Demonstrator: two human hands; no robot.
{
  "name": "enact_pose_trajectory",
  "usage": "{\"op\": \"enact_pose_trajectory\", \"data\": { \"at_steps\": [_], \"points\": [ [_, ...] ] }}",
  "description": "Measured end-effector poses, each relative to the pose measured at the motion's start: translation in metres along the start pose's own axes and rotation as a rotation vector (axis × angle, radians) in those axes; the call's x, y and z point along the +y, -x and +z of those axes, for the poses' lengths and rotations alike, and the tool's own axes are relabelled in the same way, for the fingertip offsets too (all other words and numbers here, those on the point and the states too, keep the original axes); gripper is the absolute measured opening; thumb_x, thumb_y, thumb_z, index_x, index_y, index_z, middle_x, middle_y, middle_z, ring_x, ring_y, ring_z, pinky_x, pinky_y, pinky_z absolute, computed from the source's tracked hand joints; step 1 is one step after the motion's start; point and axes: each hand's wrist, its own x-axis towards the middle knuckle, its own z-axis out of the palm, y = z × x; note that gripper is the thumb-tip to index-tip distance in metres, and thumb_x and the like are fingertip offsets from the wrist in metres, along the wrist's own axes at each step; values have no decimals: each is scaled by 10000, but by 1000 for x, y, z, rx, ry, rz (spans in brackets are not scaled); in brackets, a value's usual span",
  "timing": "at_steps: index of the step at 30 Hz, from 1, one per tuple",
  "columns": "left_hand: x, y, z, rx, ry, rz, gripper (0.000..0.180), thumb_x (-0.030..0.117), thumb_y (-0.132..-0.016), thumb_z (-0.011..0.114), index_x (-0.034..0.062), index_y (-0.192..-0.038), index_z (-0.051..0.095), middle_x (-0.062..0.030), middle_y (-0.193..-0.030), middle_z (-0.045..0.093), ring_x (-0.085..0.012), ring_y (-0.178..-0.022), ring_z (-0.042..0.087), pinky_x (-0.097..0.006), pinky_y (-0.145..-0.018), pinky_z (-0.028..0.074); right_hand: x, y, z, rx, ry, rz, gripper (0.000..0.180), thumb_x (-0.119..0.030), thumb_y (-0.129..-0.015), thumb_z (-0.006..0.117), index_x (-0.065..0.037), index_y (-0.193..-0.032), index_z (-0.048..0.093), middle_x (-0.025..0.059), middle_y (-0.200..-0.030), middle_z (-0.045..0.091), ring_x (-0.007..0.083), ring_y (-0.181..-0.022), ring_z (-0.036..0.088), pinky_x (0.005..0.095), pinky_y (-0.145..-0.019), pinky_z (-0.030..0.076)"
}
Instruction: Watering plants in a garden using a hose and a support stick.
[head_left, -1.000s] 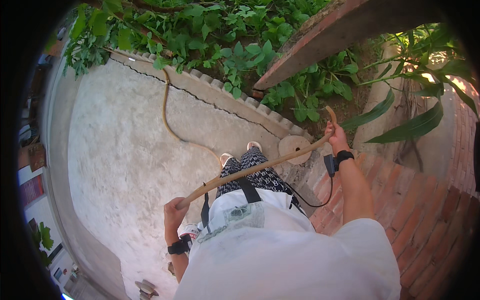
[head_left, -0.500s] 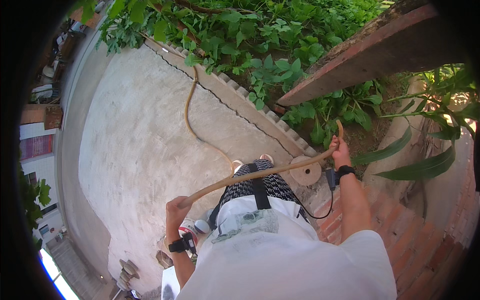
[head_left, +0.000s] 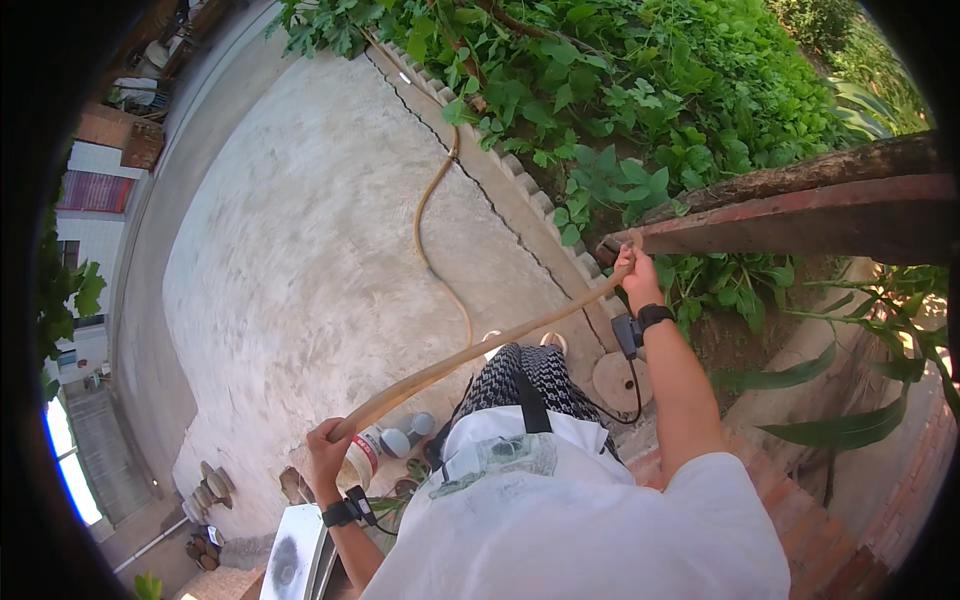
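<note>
Right hand has risen toward upper right since earlier; long tan rubber hose runs diagonally down to left hand, both clamped on it, far apart.

Bright daylight fills the view, soft and even, with no hard shadows on the pale concrete. The white shirt is nearly blown out, and a strip of glare sits at the lower left rim. Leaves stay crisp and saturated. Fisheye distortion bends the curb and the beam toward the rim, and a black vignette rings the frame. Focus is sharp at centre, softer at the edges, without motion blur
</note>
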Motion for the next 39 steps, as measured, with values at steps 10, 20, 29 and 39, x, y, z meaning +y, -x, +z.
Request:
{"op": "enact_pose_trajectory", "data": {
  "at_steps": [10,20,29,39],
  "points": [
    [-6,-35,27,-207,67,112,154,121,-686,575,18,-800,572,-154,-581,522,-238,-542,547,-318,-495,397,-7,-6,184,-246,306,-160,166,-130,-855,400,4,-950,382,121,-841,498,123,-563,446,241,-423,383],
    [16,-88,119,-313,-128,349,161,201,-708,579,63,-754,511,-155,-634,540,-334,-603,524,-413,-520,395,-62,-12,231,-252,464,-332,200,-132,-858,394,24,-983,381,123,-848,502,120,-562,447,241,-412,376],
    [64,-107,202,-352,-88,352,152,152,-675,579,66,-788,523,-167,-679,555,-355,-658,533,-421,-585,422,-125,-42,224,-51,466,-474,188,-129,-850,411,3,-982,390,114,-843,514,124,-578,468,243,-412,384],
    [77,-142,228,-319,45,225,133,148,-680,554,43,-759,538,-186,-682,542,-359,-665,522,-417,-588,414,-155,-65,227,-42,404,-530,249,-157,-863,383,12,-1043,345,135,-865,497,137,-583,456,278,-413,393]
  ]
}}
